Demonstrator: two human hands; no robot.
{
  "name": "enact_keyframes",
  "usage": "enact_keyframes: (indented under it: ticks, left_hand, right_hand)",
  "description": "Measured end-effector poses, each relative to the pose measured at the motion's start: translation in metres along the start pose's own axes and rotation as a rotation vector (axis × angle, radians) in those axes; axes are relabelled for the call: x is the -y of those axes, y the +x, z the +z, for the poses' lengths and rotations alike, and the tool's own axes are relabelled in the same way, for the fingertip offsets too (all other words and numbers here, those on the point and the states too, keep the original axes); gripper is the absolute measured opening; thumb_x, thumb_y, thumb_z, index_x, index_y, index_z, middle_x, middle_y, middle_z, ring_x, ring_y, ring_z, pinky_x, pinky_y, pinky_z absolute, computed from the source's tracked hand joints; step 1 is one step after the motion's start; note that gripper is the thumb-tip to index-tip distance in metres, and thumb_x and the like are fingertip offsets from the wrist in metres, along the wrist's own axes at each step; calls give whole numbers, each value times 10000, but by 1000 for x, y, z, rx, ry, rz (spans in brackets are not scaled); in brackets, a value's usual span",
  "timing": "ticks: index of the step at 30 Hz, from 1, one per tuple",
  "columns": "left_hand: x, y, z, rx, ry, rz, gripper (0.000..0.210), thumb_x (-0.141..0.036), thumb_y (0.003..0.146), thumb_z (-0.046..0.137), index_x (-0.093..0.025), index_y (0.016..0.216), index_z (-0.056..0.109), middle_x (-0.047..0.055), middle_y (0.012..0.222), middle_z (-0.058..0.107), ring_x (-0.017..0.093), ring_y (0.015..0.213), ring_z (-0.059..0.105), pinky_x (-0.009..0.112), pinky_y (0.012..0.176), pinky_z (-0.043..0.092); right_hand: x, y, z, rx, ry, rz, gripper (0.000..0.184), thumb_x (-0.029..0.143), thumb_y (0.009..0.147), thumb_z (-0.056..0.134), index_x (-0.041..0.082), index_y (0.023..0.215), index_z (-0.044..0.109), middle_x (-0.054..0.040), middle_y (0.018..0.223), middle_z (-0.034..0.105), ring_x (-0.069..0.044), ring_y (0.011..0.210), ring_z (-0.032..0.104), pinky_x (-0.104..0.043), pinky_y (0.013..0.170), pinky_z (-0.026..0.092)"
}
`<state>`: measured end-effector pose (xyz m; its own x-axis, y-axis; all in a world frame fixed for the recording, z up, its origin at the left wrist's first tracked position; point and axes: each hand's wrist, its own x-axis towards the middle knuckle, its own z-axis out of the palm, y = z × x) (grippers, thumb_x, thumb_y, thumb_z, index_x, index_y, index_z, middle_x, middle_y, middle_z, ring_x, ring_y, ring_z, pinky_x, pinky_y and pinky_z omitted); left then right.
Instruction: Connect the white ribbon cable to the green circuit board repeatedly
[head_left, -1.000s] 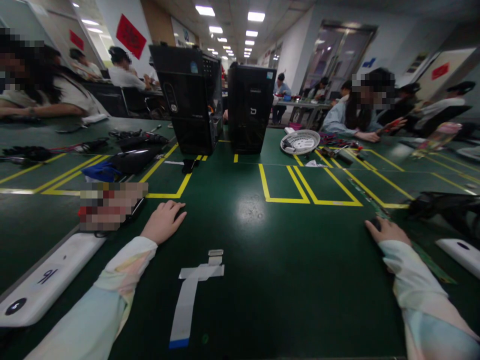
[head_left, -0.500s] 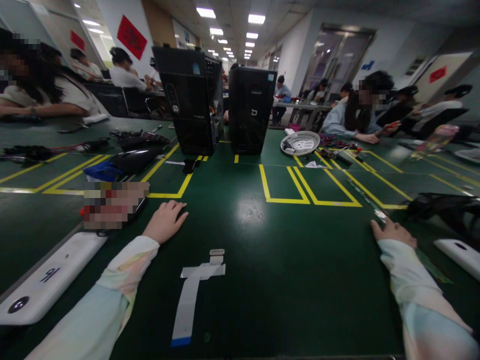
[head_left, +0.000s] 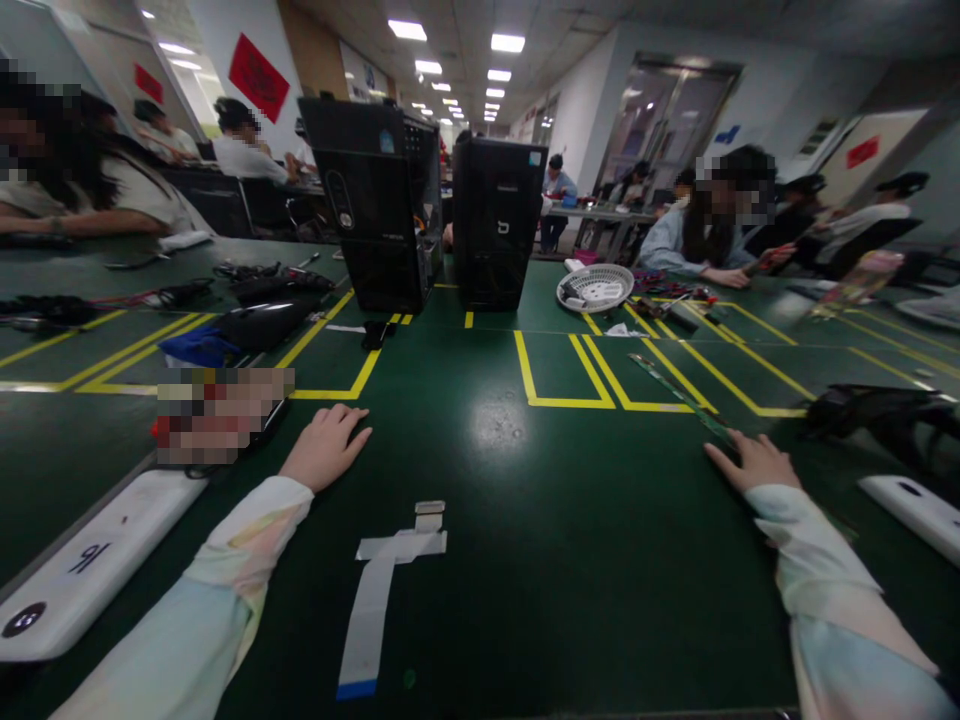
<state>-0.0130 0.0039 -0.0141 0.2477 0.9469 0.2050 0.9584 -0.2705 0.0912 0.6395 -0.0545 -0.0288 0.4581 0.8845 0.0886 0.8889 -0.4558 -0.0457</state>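
My left hand [head_left: 325, 447] lies palm down on the green table, fingers stretched out and apart, holding nothing. A white ribbon cable [head_left: 369, 630] with a blue end and a small connector lies in front of me, right of my left forearm. On the right, my right hand [head_left: 756, 462] is low over the table with its thumb spread from the fingers. Its fingertips touch a long, thin green circuit board strip [head_left: 675, 390], which slants away to the far left. The strip's near part is hidden under my hand.
Two black computer towers [head_left: 367, 215] stand at the back. A white basket [head_left: 595, 288] sits right of them. White casings [head_left: 82, 570] lie at both sides, with black parts [head_left: 874, 415] on the right. Yellow tape [head_left: 574, 403] marks the table. Other people sit beyond.
My right hand has moved left, and the circuit board strip has shifted left with it across the table. My left hand and the ribbon cable have stayed in place.
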Motion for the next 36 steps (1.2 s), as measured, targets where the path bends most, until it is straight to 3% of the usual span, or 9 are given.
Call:
enact_keyframes:
  ticks: [4,7,13,18,22,27,31,36]
  left_hand:
    - [0,0,-1,13,-12,-8,541,-474,897,308,-157,1259,554,143,1133,574,290,1041,518,435,908,447]
    - [-1,0,-2,19,-17,-19,545,-473,893,312,-153,1263,553,148,1142,574,297,1050,519,443,904,453]
    - [-2,0,-2,4,-16,-11,544,-470,890,323,-144,1252,566,148,1129,581,296,1044,532,433,891,463]
    - [-2,0,-2,3,3,-15,536,-469,889,326,-154,1248,568,138,1120,586,288,1031,536,424,883,466]
    - [-3,0,-2,-5,33,6,546,-455,898,311,-120,1244,567,149,1111,582,286,1020,535,424,901,455]
    - [-4,-1,-3,4,21,-7,538,-456,898,318,-130,1249,562,146,1120,584,284,1021,538,421,883,465]
    - [-4,-1,-3,-2,13,-5,536,-456,899,319,-135,1254,561,147,1123,584,285,1024,541,417,873,468]
    - [-2,-1,-1,-7,11,1,545,-464,899,315,-137,1259,559,149,1134,579,291,1033,532,430,879,459]
  right_hand:
    - [12,-4,5,44,65,-147,661,444,862,420,18,1368,415,-201,1438,420,-340,1365,324,-432,1132,255]
    - [22,-9,9,59,119,-275,644,447,849,420,76,1376,417,-141,1453,422,-279,1380,318,-399,1144,257]
    - [51,-30,17,-24,345,-637,591,510,846,437,155,1316,489,-130,1404,488,-275,1361,356,-484,1121,296]
    - [74,-45,19,-93,347,-848,504,492,906,403,191,1292,526,-106,1422,469,-270,1405,265,-543,1126,245]
    - [72,-45,15,-217,296,-800,502,488,919,373,179,1269,560,-141,1435,438,-291,1353,365,-510,1082,345]
    - [33,-42,23,-339,152,-473,643,595,872,342,130,1233,600,-218,1350,482,-382,1238,472,-560,1003,405]
    - [-1,-43,42,-266,87,-278,725,689,823,325,167,1254,585,-207,1298,527,-403,1189,506,-580,950,437]
    - [-2,-49,48,-209,65,-304,720,676,814,385,182,1318,531,-188,1345,499,-376,1235,480,-548,991,422]
